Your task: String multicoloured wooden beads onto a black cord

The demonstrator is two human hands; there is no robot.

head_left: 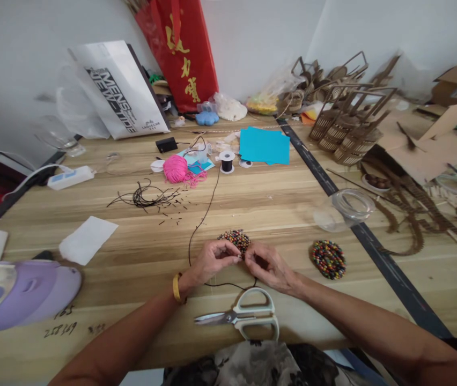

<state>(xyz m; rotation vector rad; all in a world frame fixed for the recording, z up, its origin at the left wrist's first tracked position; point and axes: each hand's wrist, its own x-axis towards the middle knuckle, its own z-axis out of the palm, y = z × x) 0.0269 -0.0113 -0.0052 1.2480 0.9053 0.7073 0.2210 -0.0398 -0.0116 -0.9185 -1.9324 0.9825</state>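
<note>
My left hand is closed in a pinch at the near side of a small pile of multicoloured beads. What sits between its fingertips is too small to make out. Close beside it, my right hand pinches a thin black cord, the fingertips of both hands nearly meeting. This cord runs from a spool, curves round past my left wrist and comes up under my right hand. Scissors with pale handles lie just below my hands, blades pointing left.
A coil of strung beads lies to the right. Black cord pieces, pink yarn and blue sheets are farther back. A purple device stands at left. Small woven baskets and a clear tubing coil are at right.
</note>
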